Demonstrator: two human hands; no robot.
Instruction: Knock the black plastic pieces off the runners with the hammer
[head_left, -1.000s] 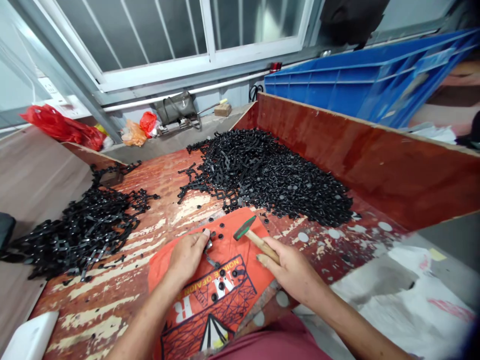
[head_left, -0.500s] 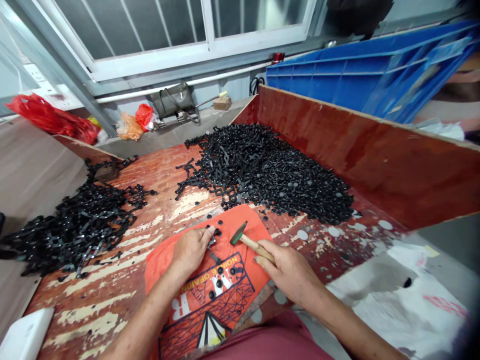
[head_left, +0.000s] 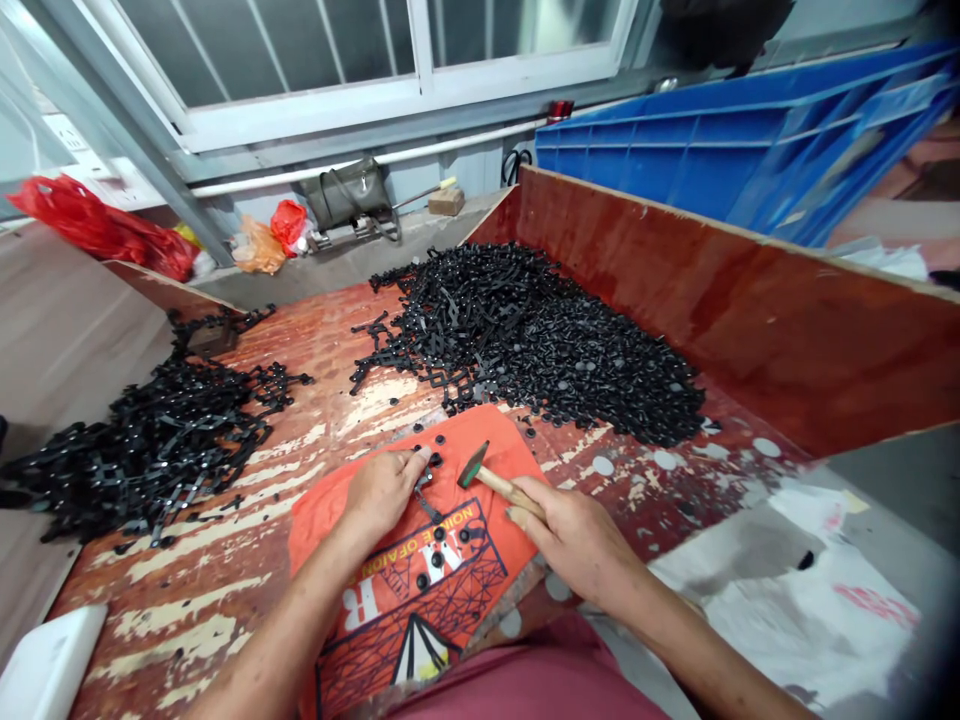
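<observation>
My right hand (head_left: 566, 530) is wrapped round the wooden handle of a small hammer (head_left: 475, 464), whose dark, partly green head hangs over an orange printed cloth (head_left: 330, 520). To its left, my left hand (head_left: 381, 490) has thumb and fingers pinched at the upper end of a small black link part (head_left: 429, 507) on the cloth. The fingers partly cover that end. Several small round black pieces (head_left: 437, 560) lie in a loose line below the link, and others sit beside my left fingertips.
A large heap of black links and pins (head_left: 525, 330) lies behind the cloth, against a reddish wooden side board (head_left: 675, 280). Another heap of links (head_left: 165, 430) is at the left. A white box (head_left: 56, 660) stands front left, and white plastic sheeting (head_left: 780, 610) lies at right.
Very little differs. The hammer and my right hand have shifted slightly, and the whole view has moved a touch. My left hand keeps its pinch at the link part.
</observation>
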